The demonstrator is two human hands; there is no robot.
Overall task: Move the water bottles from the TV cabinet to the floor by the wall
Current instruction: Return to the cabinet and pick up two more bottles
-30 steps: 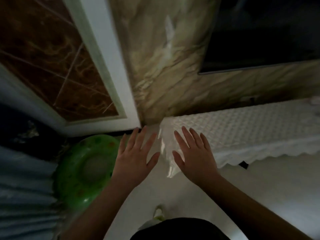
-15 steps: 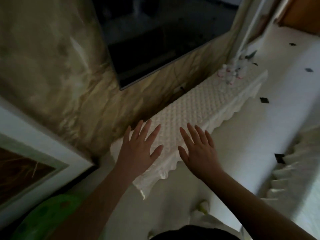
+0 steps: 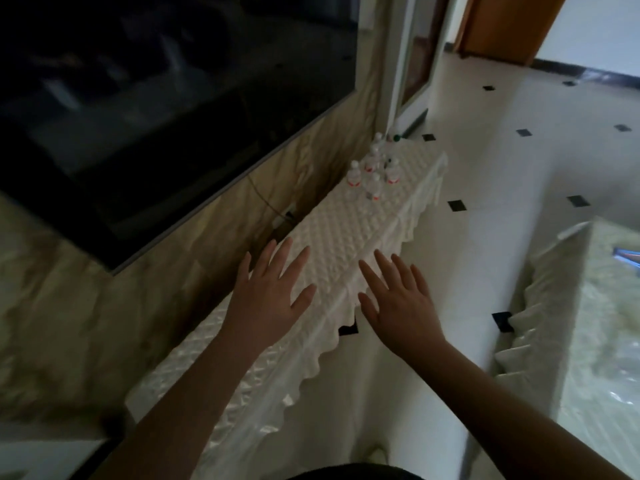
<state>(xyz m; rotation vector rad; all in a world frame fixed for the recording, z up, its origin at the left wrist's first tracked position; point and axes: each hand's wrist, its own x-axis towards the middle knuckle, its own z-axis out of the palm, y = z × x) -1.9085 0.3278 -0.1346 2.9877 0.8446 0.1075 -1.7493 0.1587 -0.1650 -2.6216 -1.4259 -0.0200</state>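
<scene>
Head view, hands: left hand (image 3: 268, 299) and right hand (image 3: 398, 303) raised palms down, fingers straight and spread, grasping nothing.
Head view, bottles: water bottles (image 3: 372, 171), about 6 countable through the blur, clustered at the far end of the TV cabinet (image 3: 346, 237), toward its wall-side edge, well apart from both hands.
Orientation: bottles upright, long axis vertical, caps up.
Destination: floor (image 3: 485, 161) beyond the cabinet's far end, by the wall.
Step (judged): approach the far end.
Advice: walk along the front edge, grasp each bottle round its middle, keep it vertical, avoid dragging the quilted cover.
</scene>
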